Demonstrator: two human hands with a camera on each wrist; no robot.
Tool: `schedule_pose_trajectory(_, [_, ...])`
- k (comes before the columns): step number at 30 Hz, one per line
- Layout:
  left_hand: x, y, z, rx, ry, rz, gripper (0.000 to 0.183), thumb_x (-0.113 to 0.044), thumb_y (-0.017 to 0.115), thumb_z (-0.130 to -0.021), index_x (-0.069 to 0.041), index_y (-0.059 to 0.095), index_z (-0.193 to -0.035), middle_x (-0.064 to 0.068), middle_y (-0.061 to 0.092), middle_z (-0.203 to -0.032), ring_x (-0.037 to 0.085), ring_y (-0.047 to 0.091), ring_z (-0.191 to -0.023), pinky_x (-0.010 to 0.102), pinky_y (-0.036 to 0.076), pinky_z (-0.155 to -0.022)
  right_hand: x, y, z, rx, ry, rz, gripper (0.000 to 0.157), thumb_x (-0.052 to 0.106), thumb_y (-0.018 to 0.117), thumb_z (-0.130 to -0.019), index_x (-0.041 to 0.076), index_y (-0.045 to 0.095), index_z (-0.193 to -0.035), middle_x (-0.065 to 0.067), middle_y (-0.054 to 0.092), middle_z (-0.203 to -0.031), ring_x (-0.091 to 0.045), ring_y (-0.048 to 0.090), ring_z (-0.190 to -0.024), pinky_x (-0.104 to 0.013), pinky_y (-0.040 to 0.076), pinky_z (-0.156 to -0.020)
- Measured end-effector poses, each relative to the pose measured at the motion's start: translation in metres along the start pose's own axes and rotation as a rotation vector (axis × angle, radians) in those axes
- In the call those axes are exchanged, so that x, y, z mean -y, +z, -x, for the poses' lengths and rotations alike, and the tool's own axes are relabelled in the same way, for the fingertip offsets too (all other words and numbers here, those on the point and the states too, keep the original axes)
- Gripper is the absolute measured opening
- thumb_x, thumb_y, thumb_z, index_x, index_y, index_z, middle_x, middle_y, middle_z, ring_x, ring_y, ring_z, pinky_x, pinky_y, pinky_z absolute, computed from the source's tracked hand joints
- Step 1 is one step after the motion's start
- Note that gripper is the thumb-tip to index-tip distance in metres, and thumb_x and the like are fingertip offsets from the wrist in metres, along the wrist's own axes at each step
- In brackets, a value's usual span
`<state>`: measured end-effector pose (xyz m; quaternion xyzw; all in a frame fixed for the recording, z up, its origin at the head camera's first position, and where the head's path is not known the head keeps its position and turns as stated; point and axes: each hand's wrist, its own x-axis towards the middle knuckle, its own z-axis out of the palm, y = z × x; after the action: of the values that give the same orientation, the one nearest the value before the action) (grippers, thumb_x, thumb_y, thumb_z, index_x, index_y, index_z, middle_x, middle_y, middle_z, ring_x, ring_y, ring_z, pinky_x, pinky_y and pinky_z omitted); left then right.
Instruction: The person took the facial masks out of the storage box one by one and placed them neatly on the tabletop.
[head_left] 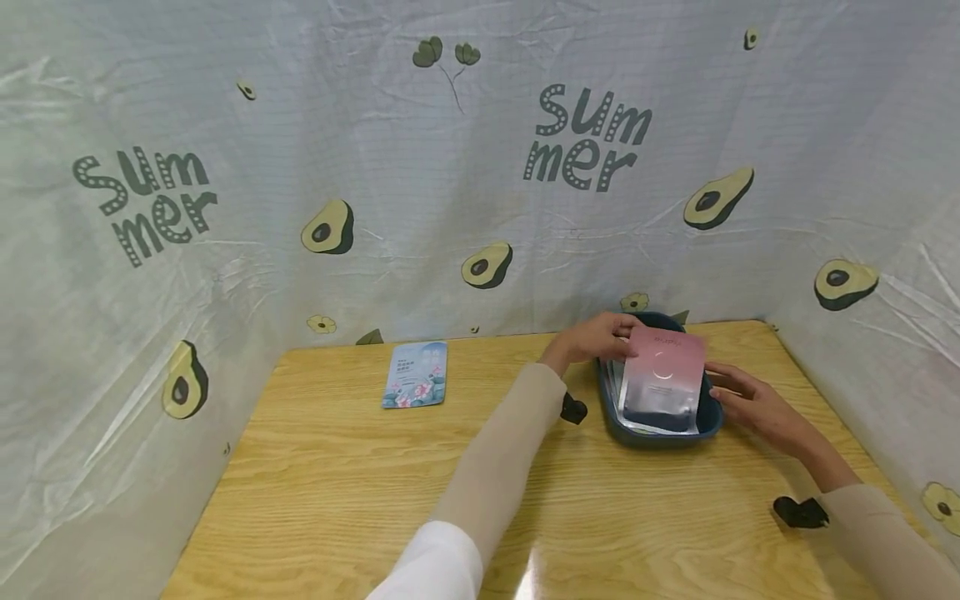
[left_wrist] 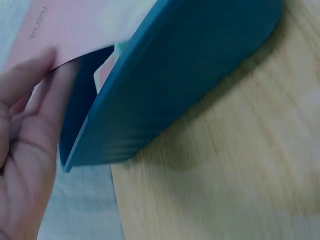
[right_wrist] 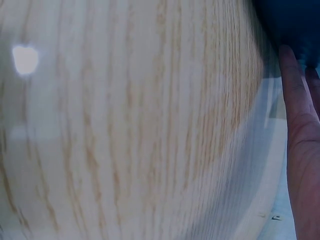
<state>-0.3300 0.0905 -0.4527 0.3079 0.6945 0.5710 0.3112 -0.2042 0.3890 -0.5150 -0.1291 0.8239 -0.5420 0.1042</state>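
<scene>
A pink and silver sachet (head_left: 663, 379) slants across the top of a dark blue plastic basket (head_left: 651, 439) at the table's back right. My left hand (head_left: 596, 339) pinches the sachet's upper left edge between thumb and fingers; in the left wrist view the fingers go behind the pink packet (left_wrist: 75, 30), over the basket wall (left_wrist: 160, 85). Other packets (head_left: 612, 379) show beneath it, mostly hidden. On the basket's right side rests my right hand (head_left: 761, 414), its fairly straight fingers (right_wrist: 295, 85) against the outer wall.
A light blue sachet with pink flowers (head_left: 416, 375) lies flat at the back left of the wooden table (head_left: 360, 483). White curtains printed with avocados (head_left: 420, 167) hang behind and at both sides. Black wrist devices (head_left: 801, 512) sit by the sleeves.
</scene>
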Motion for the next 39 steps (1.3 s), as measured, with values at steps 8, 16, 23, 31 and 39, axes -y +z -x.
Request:
schedule_pose_trajectory(8, [0.004, 0.016, -0.007, -0.299, 0.061, -0.04, 0.023, -0.014, 0.071, -0.097, -0.004, 0.072, -0.118, 0.002, 0.073, -0.099, 0.01, 0.068, -0.079, 0.027, 0.06, -0.069, -0.002, 0.0, 0.002, 0.002, -0.012, -0.009, 0.059, 0.023, 0.049, -0.11, 0.004, 0.024, -0.16, -0.035, 0.028, -0.155, 0.017, 0.049, -0.114, -0.014, 0.05, -0.09])
schedule_pose_trajectory(16, [0.006, 0.019, 0.004, -0.032, -0.025, 0.048, 0.053, -0.005, 0.07, -0.096, -0.025, 0.061, -0.144, -0.004, 0.066, -0.127, 0.01, 0.065, -0.108, 0.033, 0.061, -0.081, -0.006, -0.003, 0.004, -0.019, -0.031, 0.028, 0.059, 0.021, 0.048, -0.11, -0.003, 0.024, -0.158, 0.017, 0.044, -0.134, 0.008, 0.051, -0.113, -0.014, 0.051, -0.089])
schedule_pose_trajectory(23, [0.012, 0.017, 0.003, -0.082, 0.043, 0.008, 0.045, 0.01, 0.069, -0.091, -0.001, 0.064, -0.134, 0.016, 0.07, -0.123, 0.008, 0.067, -0.1, 0.022, 0.058, -0.081, -0.006, -0.002, 0.003, -0.011, -0.002, -0.001, 0.062, 0.023, 0.049, -0.11, 0.001, 0.02, -0.16, -0.008, 0.042, -0.148, 0.012, 0.05, -0.114, -0.014, 0.051, -0.09])
schedule_pose_trajectory(31, [0.015, 0.009, 0.003, -0.335, 0.144, 0.038, 0.028, 0.005, 0.071, -0.092, 0.002, 0.072, -0.12, 0.017, 0.075, -0.107, 0.005, 0.066, -0.077, 0.028, 0.05, -0.06, -0.008, -0.002, 0.001, 0.01, -0.03, 0.0, 0.056, 0.023, 0.047, -0.11, 0.009, 0.026, -0.161, -0.032, 0.029, -0.155, 0.016, 0.047, -0.118, -0.012, 0.049, -0.091])
schedule_pose_trajectory(39, [0.007, 0.003, 0.01, -0.514, 0.17, 0.054, 0.023, 0.0, 0.073, -0.092, 0.002, 0.075, -0.115, 0.02, 0.075, -0.104, 0.006, 0.065, -0.067, 0.066, 0.053, -0.076, -0.008, -0.003, 0.0, 0.003, -0.045, 0.054, 0.054, 0.023, 0.047, -0.11, 0.013, 0.03, -0.161, -0.023, 0.037, -0.154, 0.014, 0.048, -0.119, -0.014, 0.05, -0.09])
